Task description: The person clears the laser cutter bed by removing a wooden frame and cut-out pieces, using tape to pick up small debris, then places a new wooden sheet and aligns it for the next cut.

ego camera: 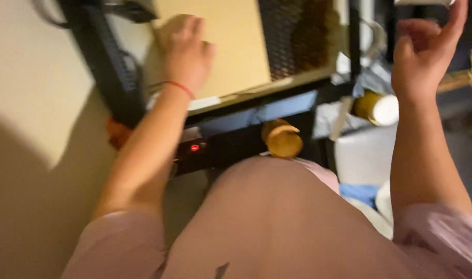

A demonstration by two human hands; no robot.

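the large flat beige cardboard panel [220, 46] lies tilted across the black metal shelf frame [101, 67], its lower edge resting on the frame's rail. the left hand [187, 51], a thin red cord at the wrist, lies flat on the panel near its left edge, fingers spread and pressing as if to steady it. the right hand [427, 46] is raised well apart, fingers loosely curled and open, fingertips just at a white object at the top edge; whether it grips that i cannot tell. lower, a rounded tan wooden knob [282, 138] sticks out, and a small yellow jar with white lid [378, 107] lies sideways.
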